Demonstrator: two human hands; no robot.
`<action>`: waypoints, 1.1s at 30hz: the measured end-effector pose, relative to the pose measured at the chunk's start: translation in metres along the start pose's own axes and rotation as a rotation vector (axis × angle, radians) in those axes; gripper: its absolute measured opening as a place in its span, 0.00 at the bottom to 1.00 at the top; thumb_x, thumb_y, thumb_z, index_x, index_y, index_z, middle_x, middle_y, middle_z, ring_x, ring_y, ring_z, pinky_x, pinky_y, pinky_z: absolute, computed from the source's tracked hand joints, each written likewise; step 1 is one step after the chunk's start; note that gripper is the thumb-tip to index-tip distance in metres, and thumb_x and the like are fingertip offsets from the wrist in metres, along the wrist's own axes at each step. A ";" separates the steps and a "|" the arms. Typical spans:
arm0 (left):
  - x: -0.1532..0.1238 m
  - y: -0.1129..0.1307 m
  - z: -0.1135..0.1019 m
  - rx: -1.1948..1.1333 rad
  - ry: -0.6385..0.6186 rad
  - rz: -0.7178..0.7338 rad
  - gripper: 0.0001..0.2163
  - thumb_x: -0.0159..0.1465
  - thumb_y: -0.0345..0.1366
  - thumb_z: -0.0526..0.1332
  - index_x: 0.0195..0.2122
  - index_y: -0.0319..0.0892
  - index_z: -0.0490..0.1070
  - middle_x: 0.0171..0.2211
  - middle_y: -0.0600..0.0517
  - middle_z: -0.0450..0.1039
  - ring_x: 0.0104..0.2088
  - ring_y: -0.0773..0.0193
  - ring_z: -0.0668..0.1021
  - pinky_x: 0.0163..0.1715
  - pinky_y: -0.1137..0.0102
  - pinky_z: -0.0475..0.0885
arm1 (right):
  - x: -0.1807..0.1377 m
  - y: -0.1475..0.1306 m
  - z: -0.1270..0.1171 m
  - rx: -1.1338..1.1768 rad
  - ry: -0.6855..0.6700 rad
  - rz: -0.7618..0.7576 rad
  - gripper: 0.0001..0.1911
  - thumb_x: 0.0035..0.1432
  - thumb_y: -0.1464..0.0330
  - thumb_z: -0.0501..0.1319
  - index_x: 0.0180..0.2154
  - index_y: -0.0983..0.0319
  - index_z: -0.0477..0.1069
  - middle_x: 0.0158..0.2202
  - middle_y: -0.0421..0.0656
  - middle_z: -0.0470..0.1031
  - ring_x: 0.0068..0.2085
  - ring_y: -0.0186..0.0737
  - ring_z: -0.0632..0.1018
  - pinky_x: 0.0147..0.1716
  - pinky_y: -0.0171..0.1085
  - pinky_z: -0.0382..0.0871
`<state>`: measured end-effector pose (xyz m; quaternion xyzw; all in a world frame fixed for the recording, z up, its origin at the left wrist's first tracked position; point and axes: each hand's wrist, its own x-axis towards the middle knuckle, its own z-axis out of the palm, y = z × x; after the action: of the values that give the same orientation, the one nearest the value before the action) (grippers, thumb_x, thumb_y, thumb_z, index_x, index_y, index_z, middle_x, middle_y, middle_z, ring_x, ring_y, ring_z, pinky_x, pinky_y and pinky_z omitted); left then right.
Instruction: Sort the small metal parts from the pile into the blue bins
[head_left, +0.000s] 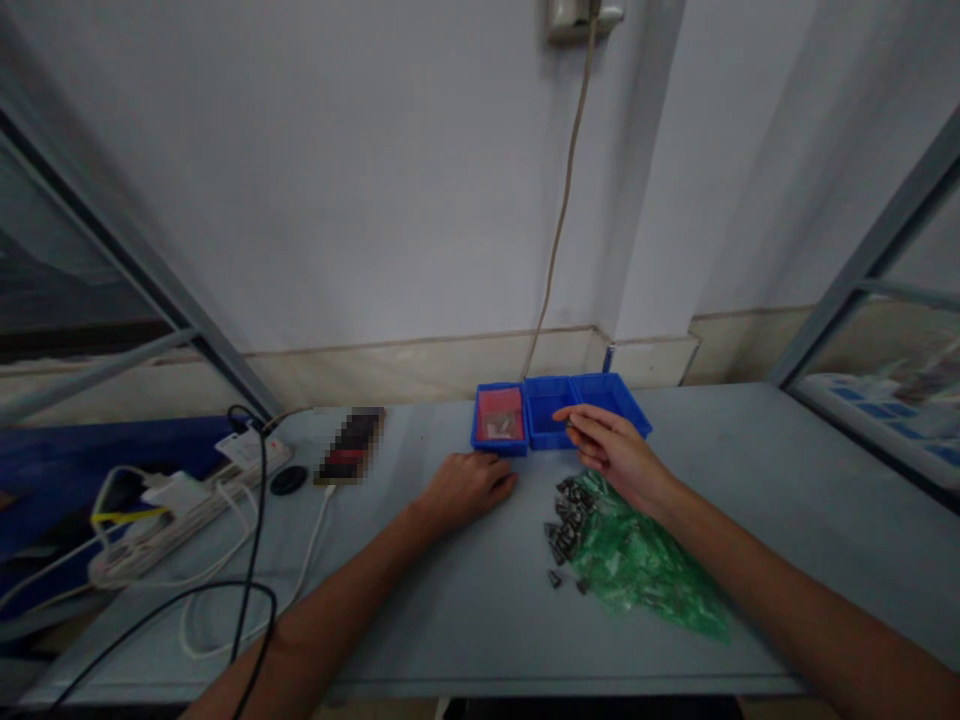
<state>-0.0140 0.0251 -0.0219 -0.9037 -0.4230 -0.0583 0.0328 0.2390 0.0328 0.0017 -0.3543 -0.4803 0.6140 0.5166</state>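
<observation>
My right hand (611,450) hovers at the front edge of the middle blue bin (546,405), its fingers pinched on a small dark part. My left hand (469,485) rests on the grey table (450,600) just in front of the left blue bin (480,425), fingers curled loosely with nothing visible in them. That left bin holds a pinkish bag with small parts. A green plastic bag (645,565) lies under my right wrist, with several small dark parts (566,520) spilled at its left end.
A third blue bin (619,395) stands to the right of the other two. A power strip (180,505) with white and black cables lies at the table's left, beside a black puck (288,480) and a phone (351,445). A cord (559,220) hangs down the wall.
</observation>
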 end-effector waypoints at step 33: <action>-0.002 -0.003 0.002 0.037 0.009 0.014 0.15 0.75 0.43 0.51 0.38 0.43 0.72 0.36 0.49 0.78 0.36 0.59 0.80 0.35 0.69 0.70 | 0.004 0.009 -0.004 -0.145 0.068 -0.168 0.13 0.50 0.65 0.74 0.38 0.58 0.76 0.35 0.38 0.71 0.26 0.32 0.67 0.22 0.33 0.59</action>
<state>-0.0172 0.0259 -0.0240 -0.9055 -0.4175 -0.0542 0.0520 0.2394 0.0376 -0.0077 -0.3698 -0.5335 0.5199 0.5553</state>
